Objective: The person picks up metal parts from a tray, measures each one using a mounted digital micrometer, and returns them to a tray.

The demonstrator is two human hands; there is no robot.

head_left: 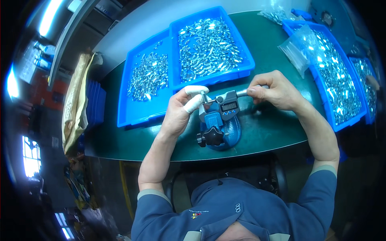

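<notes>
A digital micrometer point(228, 106) is clamped in a blue stand point(231, 134) with a black knob, near the front edge of the green table. My right hand point(274, 90) is closed on the micrometer's thimble at its right end. My left hand point(183, 105), with white covers on thumb and forefinger, pinches a small shiny metal part point(204, 96) between the measuring faces. The fingertips hide much of that part, so its exact shape is unclear. Behind my hands stand two blue trays, the right one point(240, 71) and the left one point(134, 119), both holding many small metal parts.
On the right, a long blue tray point(337, 122) holds more metal parts, with a clear plastic bag point(295, 54) over its left edge. Another blue tray point(369, 66) stands beyond it. Stacked blue bins point(95, 102) and a brown paper sack point(75, 102) are at the left.
</notes>
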